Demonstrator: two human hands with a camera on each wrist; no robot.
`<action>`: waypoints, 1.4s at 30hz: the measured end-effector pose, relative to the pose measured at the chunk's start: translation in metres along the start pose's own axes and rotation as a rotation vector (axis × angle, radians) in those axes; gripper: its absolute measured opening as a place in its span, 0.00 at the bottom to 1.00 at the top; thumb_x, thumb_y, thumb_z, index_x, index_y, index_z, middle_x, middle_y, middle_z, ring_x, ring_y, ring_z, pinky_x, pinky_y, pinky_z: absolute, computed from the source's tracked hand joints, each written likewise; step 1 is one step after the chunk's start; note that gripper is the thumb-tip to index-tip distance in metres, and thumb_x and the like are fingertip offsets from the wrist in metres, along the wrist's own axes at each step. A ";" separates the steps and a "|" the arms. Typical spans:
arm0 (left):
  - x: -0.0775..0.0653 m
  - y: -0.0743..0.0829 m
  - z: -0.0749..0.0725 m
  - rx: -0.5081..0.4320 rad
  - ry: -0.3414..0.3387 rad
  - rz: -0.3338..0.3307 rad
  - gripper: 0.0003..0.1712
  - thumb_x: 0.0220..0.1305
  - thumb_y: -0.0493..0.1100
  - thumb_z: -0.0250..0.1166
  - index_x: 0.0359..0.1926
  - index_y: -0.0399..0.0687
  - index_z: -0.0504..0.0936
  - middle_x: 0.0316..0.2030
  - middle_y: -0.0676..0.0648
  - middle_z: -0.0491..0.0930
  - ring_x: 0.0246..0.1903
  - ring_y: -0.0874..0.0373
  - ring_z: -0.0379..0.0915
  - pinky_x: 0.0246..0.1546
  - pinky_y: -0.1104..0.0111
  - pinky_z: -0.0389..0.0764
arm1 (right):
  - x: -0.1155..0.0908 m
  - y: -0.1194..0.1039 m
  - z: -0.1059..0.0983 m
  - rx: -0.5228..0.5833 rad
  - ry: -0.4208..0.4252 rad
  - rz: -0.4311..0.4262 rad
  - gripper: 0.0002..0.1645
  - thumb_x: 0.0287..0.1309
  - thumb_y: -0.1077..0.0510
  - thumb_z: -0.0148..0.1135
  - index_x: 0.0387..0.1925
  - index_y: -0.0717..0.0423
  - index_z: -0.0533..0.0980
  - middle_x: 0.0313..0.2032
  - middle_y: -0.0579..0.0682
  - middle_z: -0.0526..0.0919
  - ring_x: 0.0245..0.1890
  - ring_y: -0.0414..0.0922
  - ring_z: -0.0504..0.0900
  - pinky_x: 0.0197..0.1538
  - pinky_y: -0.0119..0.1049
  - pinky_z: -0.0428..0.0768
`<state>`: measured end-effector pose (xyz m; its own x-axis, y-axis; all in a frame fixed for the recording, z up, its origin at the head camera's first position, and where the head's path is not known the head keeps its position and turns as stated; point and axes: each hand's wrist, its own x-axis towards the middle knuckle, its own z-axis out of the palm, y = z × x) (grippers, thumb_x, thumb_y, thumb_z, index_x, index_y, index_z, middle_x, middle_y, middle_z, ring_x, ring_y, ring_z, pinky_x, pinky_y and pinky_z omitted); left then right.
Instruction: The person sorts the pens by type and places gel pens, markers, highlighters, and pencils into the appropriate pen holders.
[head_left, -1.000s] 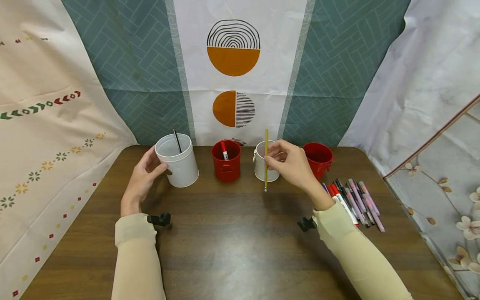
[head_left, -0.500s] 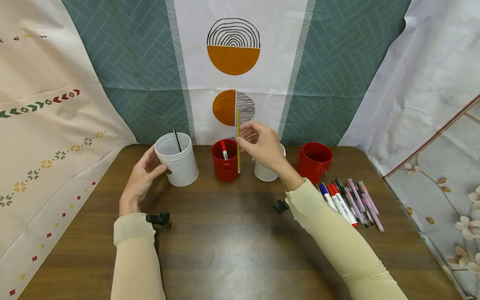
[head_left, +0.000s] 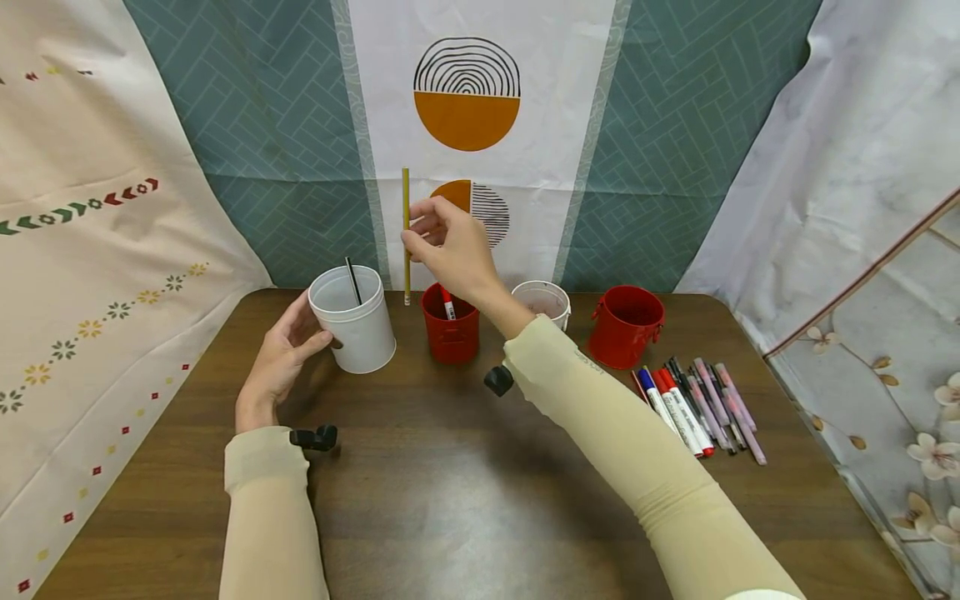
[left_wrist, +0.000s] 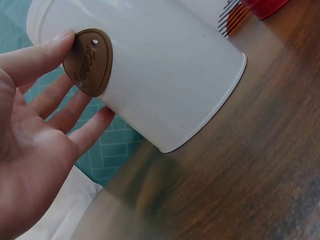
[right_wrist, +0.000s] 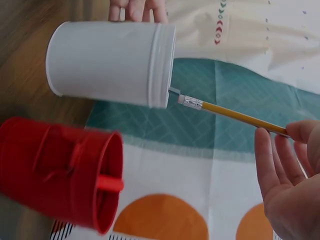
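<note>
My left hand (head_left: 277,367) holds the side of the large white bucket (head_left: 363,337) at the left, thumb on its brown tag (left_wrist: 89,62) in the left wrist view. A black pen (head_left: 353,282) leans inside this bucket. Between thumb and fingertips, my right hand (head_left: 457,250) pinches a yellow pencil (head_left: 407,192) upright, eraser end down, in the air above and between the white bucket and the small red bucket (head_left: 452,343). The right wrist view puts the pencil's eraser (right_wrist: 181,99) close to the white bucket's mouth. A red marker (head_left: 447,305) stands in the red bucket.
A small white bucket (head_left: 543,293) stands partly behind the right forearm, with another red bucket (head_left: 626,327) beside it. Several markers and pens (head_left: 701,408) lie in a pile on the wooden table (head_left: 442,483) at the right. Patterned cloths hang behind and at both sides.
My right hand has carried the pencil left and upward, from in front of the small white bucket, past the red one, towards the large white bucket. The left hand has stayed nearly still.
</note>
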<state>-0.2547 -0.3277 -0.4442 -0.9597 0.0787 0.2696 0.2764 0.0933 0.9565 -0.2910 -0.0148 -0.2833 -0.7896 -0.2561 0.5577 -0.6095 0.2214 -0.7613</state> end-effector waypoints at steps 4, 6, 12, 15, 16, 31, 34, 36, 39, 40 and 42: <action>0.000 0.000 -0.001 -0.007 -0.003 0.006 0.48 0.71 0.28 0.67 0.84 0.52 0.58 0.79 0.36 0.61 0.68 0.60 0.66 0.59 0.81 0.74 | 0.011 -0.010 0.016 -0.027 0.015 -0.013 0.13 0.69 0.59 0.70 0.53 0.56 0.82 0.40 0.50 0.90 0.35 0.41 0.89 0.43 0.29 0.87; 0.001 0.000 -0.001 -0.006 -0.005 0.009 0.48 0.71 0.28 0.67 0.84 0.52 0.58 0.79 0.36 0.61 0.68 0.60 0.66 0.59 0.82 0.74 | 0.017 -0.012 0.024 -0.026 0.024 -0.019 0.14 0.70 0.59 0.69 0.54 0.56 0.82 0.41 0.51 0.89 0.37 0.42 0.88 0.45 0.28 0.86; 0.001 0.000 -0.001 -0.012 -0.002 0.008 0.47 0.71 0.28 0.67 0.84 0.52 0.58 0.78 0.36 0.62 0.68 0.59 0.65 0.59 0.81 0.74 | 0.027 -0.011 0.046 -0.033 -0.004 -0.013 0.15 0.72 0.59 0.67 0.57 0.58 0.80 0.44 0.52 0.89 0.40 0.43 0.89 0.47 0.25 0.84; 0.000 0.000 -0.001 -0.011 -0.003 0.004 0.47 0.71 0.28 0.67 0.84 0.52 0.58 0.78 0.36 0.62 0.68 0.59 0.66 0.59 0.82 0.74 | 0.029 -0.006 0.055 -0.049 -0.026 -0.015 0.15 0.72 0.59 0.67 0.56 0.58 0.79 0.45 0.53 0.89 0.40 0.44 0.89 0.47 0.25 0.84; 0.000 0.000 -0.001 -0.012 -0.004 0.004 0.47 0.71 0.28 0.67 0.84 0.52 0.58 0.79 0.36 0.62 0.68 0.59 0.66 0.60 0.81 0.74 | 0.030 -0.005 0.058 -0.056 -0.032 -0.016 0.15 0.72 0.59 0.68 0.56 0.58 0.80 0.45 0.53 0.89 0.40 0.45 0.89 0.47 0.25 0.84; 0.003 0.002 0.001 0.008 -0.011 0.000 0.47 0.71 0.30 0.67 0.84 0.53 0.58 0.78 0.36 0.62 0.68 0.60 0.66 0.60 0.81 0.74 | 0.012 0.028 0.085 -0.143 -0.108 0.063 0.15 0.70 0.59 0.69 0.55 0.59 0.81 0.42 0.53 0.91 0.39 0.45 0.88 0.46 0.26 0.84; 0.003 0.002 0.001 0.000 -0.012 0.001 0.47 0.71 0.30 0.67 0.84 0.52 0.58 0.79 0.35 0.61 0.69 0.59 0.66 0.60 0.81 0.74 | 0.008 0.032 0.087 -0.156 -0.121 0.071 0.14 0.70 0.59 0.70 0.54 0.59 0.81 0.42 0.53 0.91 0.39 0.44 0.88 0.47 0.26 0.84; 0.003 0.002 0.001 -0.001 -0.012 0.002 0.47 0.71 0.30 0.67 0.84 0.52 0.58 0.79 0.36 0.62 0.69 0.60 0.66 0.60 0.81 0.74 | 0.007 0.034 0.087 -0.158 -0.137 0.085 0.15 0.70 0.59 0.70 0.54 0.58 0.81 0.42 0.52 0.91 0.40 0.44 0.88 0.48 0.26 0.85; 0.003 0.001 0.001 -0.003 -0.008 0.000 0.46 0.72 0.30 0.67 0.84 0.52 0.58 0.78 0.38 0.63 0.69 0.60 0.66 0.60 0.81 0.74 | 0.006 0.035 0.083 -0.162 -0.172 0.093 0.15 0.70 0.58 0.69 0.55 0.57 0.81 0.43 0.52 0.90 0.42 0.45 0.89 0.49 0.26 0.85; 0.002 0.001 0.001 -0.006 -0.007 -0.001 0.46 0.72 0.30 0.67 0.84 0.52 0.58 0.78 0.38 0.63 0.69 0.59 0.66 0.60 0.81 0.74 | 0.006 0.035 0.080 -0.164 -0.188 0.090 0.15 0.71 0.58 0.69 0.55 0.57 0.81 0.44 0.53 0.90 0.43 0.45 0.89 0.50 0.26 0.84; 0.002 0.000 0.000 -0.009 -0.005 0.001 0.47 0.72 0.30 0.67 0.84 0.52 0.58 0.78 0.39 0.64 0.69 0.59 0.65 0.61 0.81 0.74 | 0.007 0.034 0.072 -0.178 -0.226 0.076 0.15 0.71 0.58 0.67 0.56 0.56 0.81 0.45 0.52 0.90 0.44 0.46 0.89 0.51 0.26 0.84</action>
<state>-0.2562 -0.3272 -0.4439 -0.9592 0.0842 0.2699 0.2768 0.0841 0.9573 -0.3118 -0.0765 -0.3287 -0.8099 -0.4308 0.3981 -0.5677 0.4047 -0.7169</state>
